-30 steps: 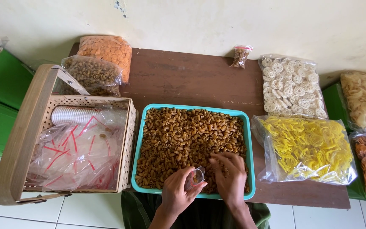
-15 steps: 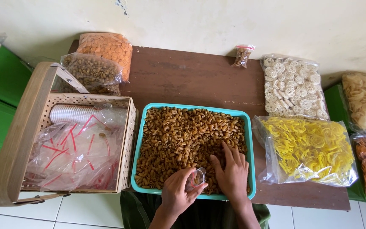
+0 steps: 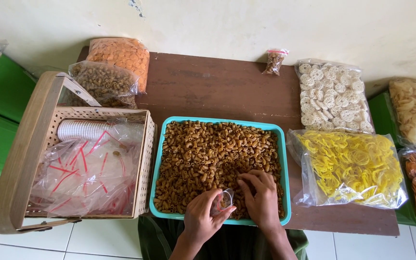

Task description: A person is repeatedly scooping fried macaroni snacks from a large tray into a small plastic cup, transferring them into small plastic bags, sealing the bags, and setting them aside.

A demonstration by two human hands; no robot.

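A teal tray [image 3: 158, 163] full of brown fried macaroni snacks [image 3: 203, 154] lies on the dark wooden table [image 3: 217, 86] in front of me. My left hand [image 3: 203, 219] holds a small clear plastic bag [image 3: 224, 201] open at the tray's near edge. Just right of it, my right hand [image 3: 262, 197] rests palm down on the snacks, fingers curled toward the bag's mouth.
A wicker basket [image 3: 20, 154] with clear red-striped bags [image 3: 83, 173] stands left of the tray. Behind it lie bags of orange crackers [image 3: 121, 55] and macaroni [image 3: 102, 82]. A tiny filled bag [image 3: 274, 60], white flower crackers [image 3: 333, 96], yellow crackers [image 3: 352, 166] and more bags sit right.
My right hand has pulled back over the snacks toward the bag and curled its fingers. The left hand has stayed at the tray's near edge with the bag.
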